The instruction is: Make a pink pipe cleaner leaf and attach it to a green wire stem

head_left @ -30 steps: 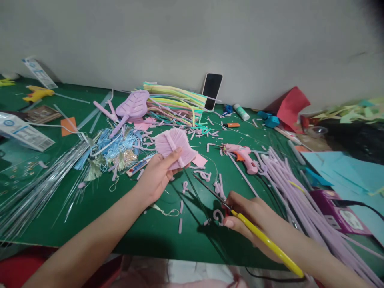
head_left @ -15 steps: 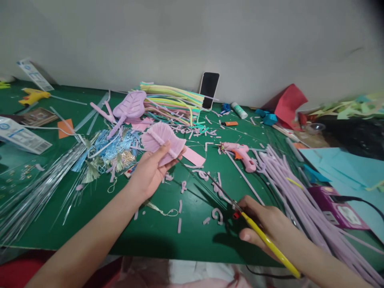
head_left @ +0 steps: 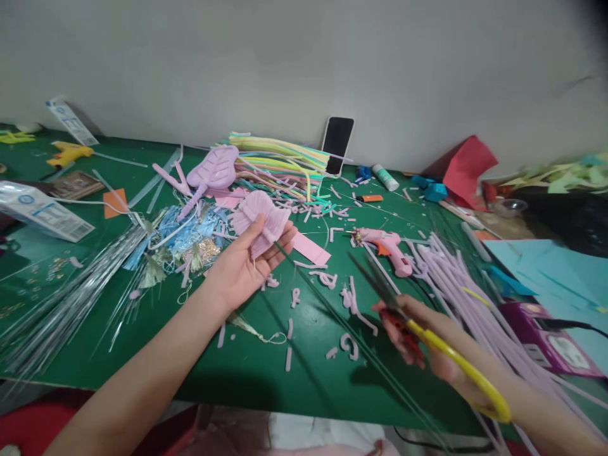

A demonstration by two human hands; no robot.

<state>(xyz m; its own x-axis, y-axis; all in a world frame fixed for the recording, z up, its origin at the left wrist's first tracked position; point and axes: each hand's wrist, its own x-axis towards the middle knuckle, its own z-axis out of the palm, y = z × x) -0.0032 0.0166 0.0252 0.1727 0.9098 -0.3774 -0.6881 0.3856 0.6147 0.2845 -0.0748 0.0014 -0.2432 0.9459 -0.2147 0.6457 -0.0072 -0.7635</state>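
In my left hand (head_left: 244,266) is a fan-shaped lilac pipe-cleaner leaf (head_left: 261,215), pinched between thumb and fingers, its thick rib facing up. Thin dark green wires (head_left: 327,305) run from its lower end down toward the front right. My right hand (head_left: 427,342) grips scissors (head_left: 453,361) with yellow and red handles; their dark blades, a little blurred, point up and left, apart from the leaf. Lilac pipe-cleaner offcuts (head_left: 349,345) lie on the green table (head_left: 228,377) between the hands. Another lilac leaf (head_left: 213,168) with a stem rests behind my left hand.
A pink glue gun (head_left: 389,247) lies near the lilac pipe cleaners (head_left: 470,316). Coloured pipe cleaners (head_left: 280,161) and a phone (head_left: 338,145) are at the back. Silver strands (head_left: 80,297) and blue tassels (head_left: 190,225) lie left, a purple device (head_left: 546,339) right.
My right hand has drawn the scissors right, away from the wires, and turned them. The leaf is tilted differently in my left hand. The view has shifted slightly.
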